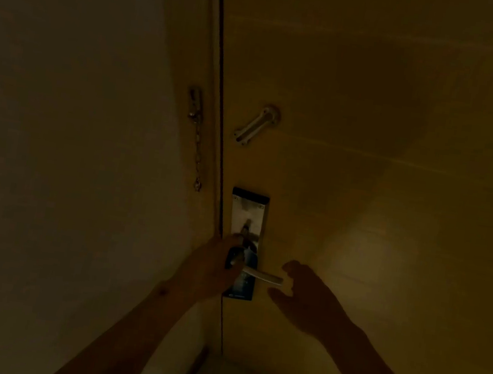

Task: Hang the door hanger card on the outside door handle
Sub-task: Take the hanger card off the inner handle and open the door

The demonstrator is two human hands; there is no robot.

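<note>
The scene is very dim. A dark blue door hanger card [244, 284] hangs over the silver lever handle [261, 276] on a metal lock plate [247, 215] of the wooden door [366, 171]. My left hand [212, 268] grips the card's upper left part at the base of the handle. My right hand [309, 298] hovers just right of the lever's tip, fingers apart and curled, holding nothing. The lower part of the card shows below the lever; its top is partly hidden by my left hand.
A security chain [196, 142] hangs from the door frame at the left. A metal chain slide [254, 126] is fixed on the door above the lock plate. A plain wall [58, 130] fills the left side.
</note>
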